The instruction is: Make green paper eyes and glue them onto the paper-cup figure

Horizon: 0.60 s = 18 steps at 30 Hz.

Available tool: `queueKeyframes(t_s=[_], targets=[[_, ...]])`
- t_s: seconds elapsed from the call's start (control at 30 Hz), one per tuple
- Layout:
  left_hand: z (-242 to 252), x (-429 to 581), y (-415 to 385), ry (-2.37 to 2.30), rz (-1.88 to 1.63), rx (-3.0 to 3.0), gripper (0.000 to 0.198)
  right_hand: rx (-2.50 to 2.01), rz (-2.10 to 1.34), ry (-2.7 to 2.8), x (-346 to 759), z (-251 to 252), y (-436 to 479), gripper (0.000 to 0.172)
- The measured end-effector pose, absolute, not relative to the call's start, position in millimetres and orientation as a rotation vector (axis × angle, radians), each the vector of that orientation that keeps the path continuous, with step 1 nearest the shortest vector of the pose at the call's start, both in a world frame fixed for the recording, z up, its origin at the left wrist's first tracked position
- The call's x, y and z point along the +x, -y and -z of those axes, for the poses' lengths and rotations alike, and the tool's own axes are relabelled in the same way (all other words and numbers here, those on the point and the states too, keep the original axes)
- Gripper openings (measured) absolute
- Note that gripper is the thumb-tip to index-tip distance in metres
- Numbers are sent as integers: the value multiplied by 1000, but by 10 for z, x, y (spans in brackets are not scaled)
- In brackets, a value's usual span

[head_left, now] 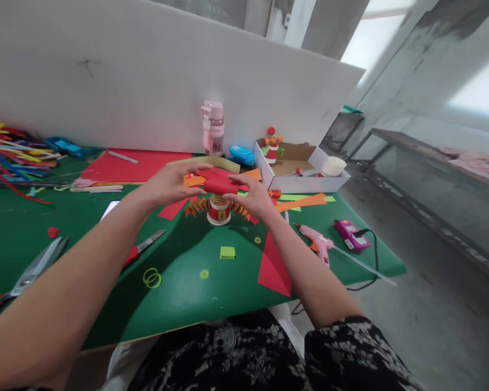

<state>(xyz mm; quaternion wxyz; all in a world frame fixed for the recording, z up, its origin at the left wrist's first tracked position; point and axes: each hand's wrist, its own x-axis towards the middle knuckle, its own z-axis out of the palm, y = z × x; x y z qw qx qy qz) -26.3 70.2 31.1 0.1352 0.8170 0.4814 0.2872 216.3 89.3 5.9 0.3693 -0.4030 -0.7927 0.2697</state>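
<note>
Colored strips [20,157] lie heaped at the far left of the green table [183,298]; nearer the viewer rest large scissors [30,277] with red handles. A red-handled blade [149,242], partly hidden by the left forearm, lies above two thin yellow-green rings [152,277]. The left hand [169,182] grips the left end of a curved piece of red paper [220,187] between thumb and fingers. This piece is at center, over a red-and-white paper cup [219,212] with pleated orange strips at both sides; whether paper and cup touch cannot be told. The right hand [252,196] pinches the paper's right end, thumb below, fingers above. Farther right, a white box [305,184] contains a small cup figure [272,149]; nearer the viewer lie a pink glue gun [320,244] and a purple device [350,235] with a black cord.
</note>
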Motion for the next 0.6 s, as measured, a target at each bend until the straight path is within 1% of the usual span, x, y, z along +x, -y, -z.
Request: queueKeyframes(t_s=[0.13, 0.27, 0.37, 0.43, 0.53, 0.6], targets=[[-253, -149, -722, -1349, -758, 2308, 53, -1038, -577, 2084, 2128, -57, -877, 39], [-181, -69, -734, -1386, -770, 2289, 41, -1045, -542, 2085, 2098, -29, -866, 31], [-136, -55, -748, -1440, -792, 2281, 39, -1059, -559, 2081, 2086, -27, -869, 32], [-140, -70, -730, -1466, -791, 2273, 44, -1076, -595, 2057, 2098, -49, -865, 39], [-221, -144, -603, -1502, -846, 2267, 62, -1075, -658, 1944, 2182, -113, -795, 51], [-298, -225, -440, -1560, -945, 2243, 68, -1050, -661, 1819, 2284, -148, -676, 50]])
